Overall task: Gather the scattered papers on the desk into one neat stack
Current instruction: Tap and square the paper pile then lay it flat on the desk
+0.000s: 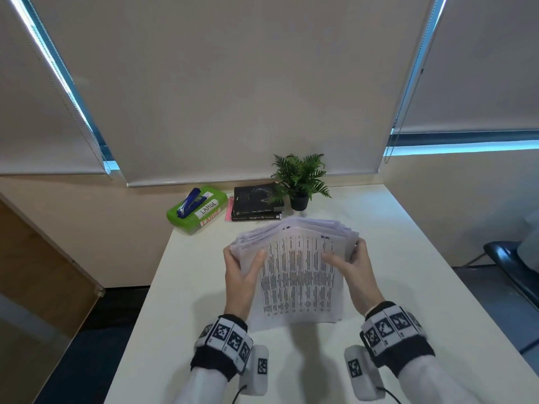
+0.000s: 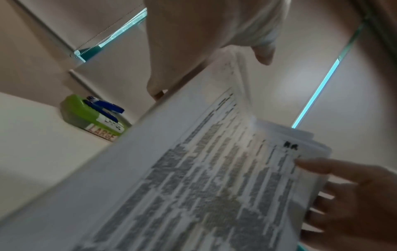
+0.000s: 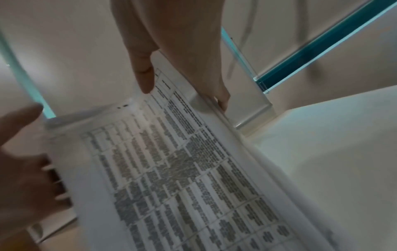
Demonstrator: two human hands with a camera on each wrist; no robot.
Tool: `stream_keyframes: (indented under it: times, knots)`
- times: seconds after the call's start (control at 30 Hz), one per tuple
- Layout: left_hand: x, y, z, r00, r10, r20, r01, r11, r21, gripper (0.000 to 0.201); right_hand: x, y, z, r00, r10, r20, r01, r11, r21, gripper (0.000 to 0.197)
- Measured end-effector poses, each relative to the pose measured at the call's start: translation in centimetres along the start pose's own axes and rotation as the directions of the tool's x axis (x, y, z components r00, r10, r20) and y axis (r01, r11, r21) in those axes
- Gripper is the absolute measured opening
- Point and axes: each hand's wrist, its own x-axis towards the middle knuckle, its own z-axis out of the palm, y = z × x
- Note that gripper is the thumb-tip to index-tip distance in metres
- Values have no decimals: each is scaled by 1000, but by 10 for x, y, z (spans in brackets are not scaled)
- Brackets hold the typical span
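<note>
A thick stack of printed papers [image 1: 294, 275] stands tilted on its lower edge on the white desk [image 1: 408, 272], with its upper sheets fanned unevenly. My left hand [image 1: 245, 258] grips the stack's left edge, thumb on the front sheet and fingers behind. My right hand [image 1: 344, 255] grips the right edge the same way. The left wrist view shows the papers [image 2: 214, 169] under my left hand [image 2: 204, 64], with the right hand [image 2: 354, 195] opposite. The right wrist view shows the right hand [image 3: 184, 91] pinching the papers [image 3: 182, 169], and the left hand [image 3: 21, 169] at the other edge.
At the desk's back stand a green box [image 1: 201, 214] labelled LARGE with a blue stapler [image 1: 191, 202] on top, two stacked black books [image 1: 258, 204] and a small potted plant [image 1: 302, 182]. A dark chair [image 1: 513, 266] sits off the desk's right side. Window blinds hang behind.
</note>
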Motion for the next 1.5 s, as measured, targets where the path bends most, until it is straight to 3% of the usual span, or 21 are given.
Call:
stream_keyframes:
  times: [0.07,0.13,0.23,0.33,0.43,0.67,0.77,0.9,1.0,1.07,1.2,1.27,1.33,1.4,1.5]
  knots:
    - [3,6,6,999,-17,-27,17,1000,-9,42,-3,-2,6,999,-46,-29,43,995,-89,63]
    - [8,13,15,994,-29,-102,29,1000,0,45,-7,-5,14,980,-186,-68,162,949,-272,72]
    - [16,22,22,976,33,-217,-24,999,48,36,-6,-12,19,898,-439,6,356,722,-594,68]
    - [23,19,23,964,140,-228,-110,984,140,20,-2,-17,18,826,-526,201,461,426,-779,52]
    - [24,13,22,967,148,-209,-115,980,165,9,2,-15,17,797,-542,266,503,354,-788,45]
    - [30,14,12,954,172,-247,-142,980,136,9,0,-13,7,755,-620,214,529,381,-759,40]
    - [30,12,12,947,168,-273,-142,983,112,10,-3,-9,7,752,-633,184,533,419,-735,39]
    - [26,13,21,950,226,-216,-185,963,197,10,-3,-4,12,747,-633,202,561,438,-703,40]
    - [27,15,24,936,221,-272,-169,965,202,13,-5,-5,11,760,-626,175,545,467,-697,40]
    - [31,17,24,927,207,-313,-157,971,177,9,-9,-7,8,795,-591,138,512,531,-676,44]
    - [32,19,18,935,170,-310,-142,984,111,12,-14,-11,8,928,-369,44,341,801,-491,50]
    - [30,15,7,966,120,-230,-107,992,64,13,-13,-11,10,949,-314,7,292,874,-387,28]
    - [26,6,-7,998,24,-63,-20,997,72,45,-10,-11,10,962,-269,-43,249,933,-258,18]
    - [22,-3,-18,996,-69,57,61,989,134,64,-7,-11,9,974,-219,-55,207,963,-171,16]
    - [17,-8,-17,996,-71,52,57,970,236,50,-6,-12,16,978,-201,-56,192,972,-137,15]
